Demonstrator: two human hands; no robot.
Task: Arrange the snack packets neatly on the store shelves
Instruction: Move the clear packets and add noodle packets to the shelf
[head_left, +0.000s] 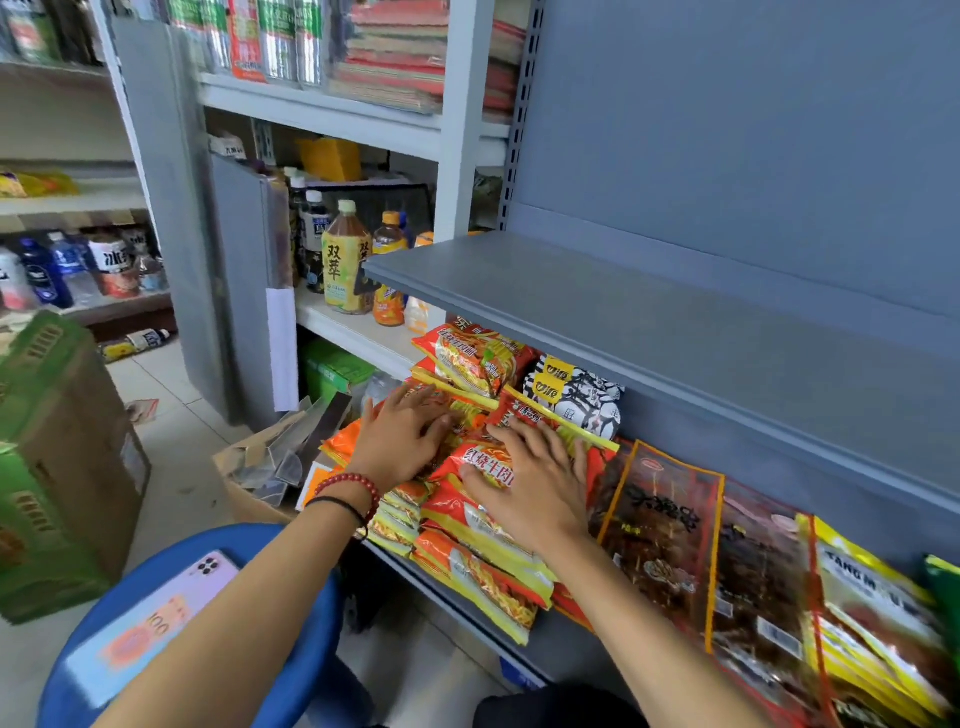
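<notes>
Leaning in over the blue stool (291, 623), which stands just this side of the noodle pile (483, 571) with my phone (171, 608) lying on its seat out of the way, I have both hands down on the packets. The noodle pile sits at the left end of the lower shelf (457, 616), and its front packets hang out over the shelf's lip, so I judge the job is to square them and push them back.

My left hand (402, 441) lies flat on the left side of the noodle pile, fingers spread and pointing inward, pinching nothing. I think it is there to stop the slippery wrappers sliding off the open end. My right hand (530, 488) rests palm down on the top of the noodle pile, fingers fanned wide over the red-and-yellow wrapper, pressing rather than gripping. A flat palm spreads the load and keeps the stack from fanning out.

Just to the right of the noodle pile the dark brown packets (654, 540) lean in a row, and beyond them the yellow packets (872, 613). They look already lined up, so the pile under my hands seems the untidy part left.

Behind the noodle pile a black-and-white packet (576, 400) is tucked under the upper shelf (623, 312), which is bare on top. Further back and to the left of the noodle pile stand drink bottles (345, 260) on another rack. Well to the left of the noodle pile a cardboard box (57, 467) sits on the floor.
</notes>
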